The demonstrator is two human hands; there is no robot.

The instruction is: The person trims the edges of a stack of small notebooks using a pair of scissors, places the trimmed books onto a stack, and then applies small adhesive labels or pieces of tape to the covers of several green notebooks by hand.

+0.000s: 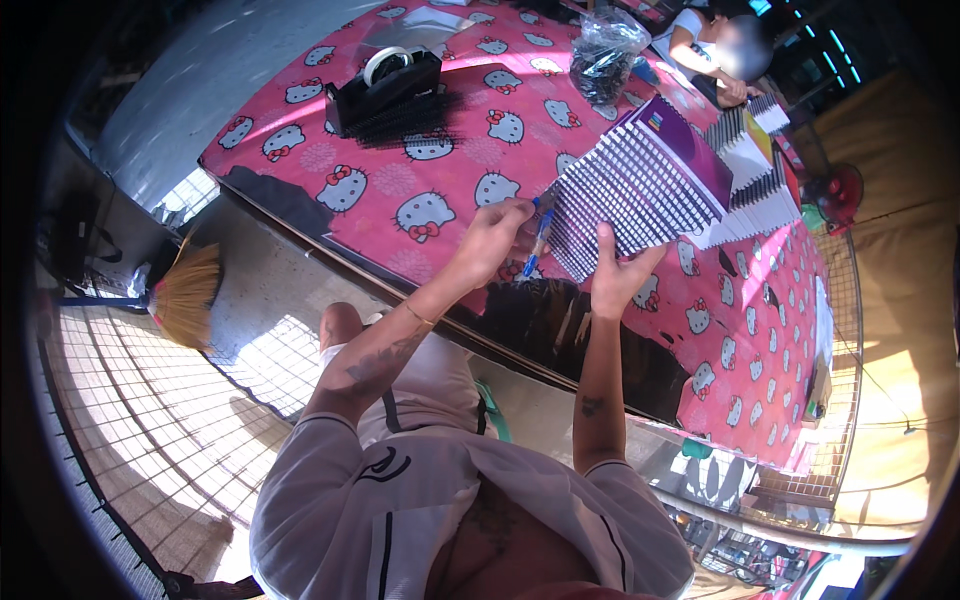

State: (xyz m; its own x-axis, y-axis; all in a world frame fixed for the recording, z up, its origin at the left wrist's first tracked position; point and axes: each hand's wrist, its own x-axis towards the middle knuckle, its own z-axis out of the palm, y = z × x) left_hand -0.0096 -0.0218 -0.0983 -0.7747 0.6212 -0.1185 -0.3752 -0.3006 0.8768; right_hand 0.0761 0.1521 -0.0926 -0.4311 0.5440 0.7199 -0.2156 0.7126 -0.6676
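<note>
My left hand (pixel 493 243) is closed around a small blue-handled tool (pixel 541 238) at the binding edge of a stack of spiral notebooks (pixel 635 190). The exact kind of tool is too small to make out. Rows of dark wire coils cover the side of the stack facing me, and a purple cover lies on its far right. My right hand (pixel 622 277) grips the near corner of this stack. Its thumb points up along the coils, and some of its fingers are partly hidden.
More spiral notebooks (pixel 745 160) are piled just behind. A black tape dispenser (pixel 383 90), loose black coils (pixel 415 120) and a clear plastic bag (pixel 607 60) lie on the pink patterned table cover (pixel 450 185). Another person (pixel 700 45) works at the far right. A broom (pixel 187 295) stands left.
</note>
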